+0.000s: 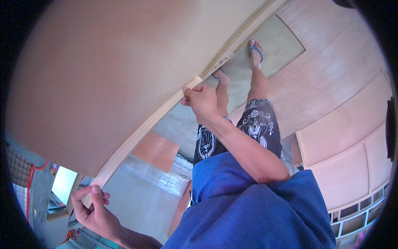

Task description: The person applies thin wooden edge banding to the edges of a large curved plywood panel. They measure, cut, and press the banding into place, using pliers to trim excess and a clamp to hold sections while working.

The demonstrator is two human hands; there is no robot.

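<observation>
A large plywood panel (103,83) fills the upper left, and a thin pale wood strip (143,129) lies along its near edge. My left hand (97,211) pinches the strip's lower left end between thumb and forefinger, with the other fingers curled. Farther up the edge, my right hand (202,101) is closed on the strip's other end, thumb and fingers gripping it from the near side. Beyond my right hand the panel's layered edge (236,39) shows bare, without the strip over it.
Plywood sheets (348,124) stand or lie at the right, above a light slatted frame (352,224). Under the panel, a brown board (156,151) lies beside a plastic-wrapped bundle (166,178). My feet in flip-flops (256,50) stand on the floor; a bright opening (64,184) shows at lower left.
</observation>
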